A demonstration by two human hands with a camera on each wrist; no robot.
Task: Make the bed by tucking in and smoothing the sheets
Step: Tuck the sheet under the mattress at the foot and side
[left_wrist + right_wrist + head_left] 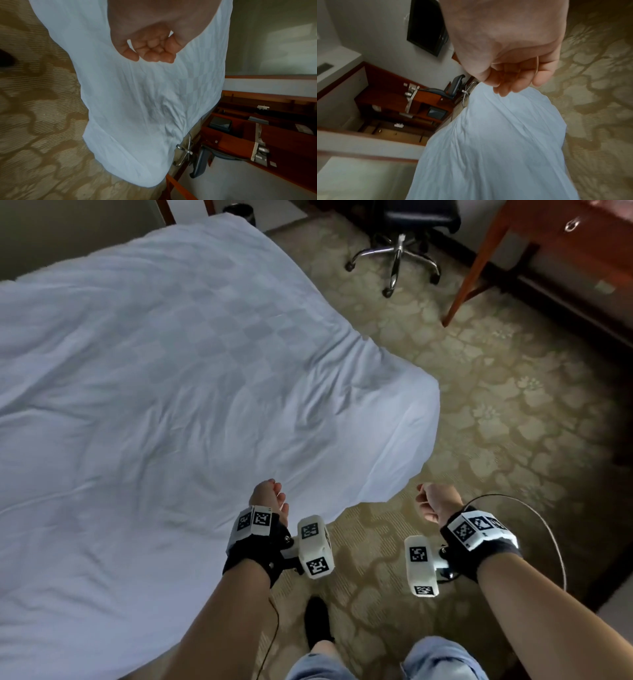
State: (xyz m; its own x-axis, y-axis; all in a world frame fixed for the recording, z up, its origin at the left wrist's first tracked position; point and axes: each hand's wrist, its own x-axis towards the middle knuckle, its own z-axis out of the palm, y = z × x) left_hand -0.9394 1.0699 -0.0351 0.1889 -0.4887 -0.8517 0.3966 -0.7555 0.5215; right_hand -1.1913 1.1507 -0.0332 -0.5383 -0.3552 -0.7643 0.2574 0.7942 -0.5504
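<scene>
White cotton with a faint woven checker pattern is covering the bed (154, 364), and this sheet (239, 412) is lying wrinkled, its creases fanning toward the near corner, where it is hanging loose and rounded over the patterned carpet (496, 405) rather than being tucked in. Both hands are hovering beside that corner. The left hand (269, 498) is hanging over the sheet's edge with its fingers (154, 54) loosely curled, its grip released and holding nothing. The right hand (433, 503) is sitting apart over the carpet, fingers likewise curled on nothing. From here, pulling the corner from one side alone would probably be dragging the thin, slippery fabric askew and deepening the creases. The dangling cable (548, 529) by the right wrist could be snagging while bending low.
</scene>
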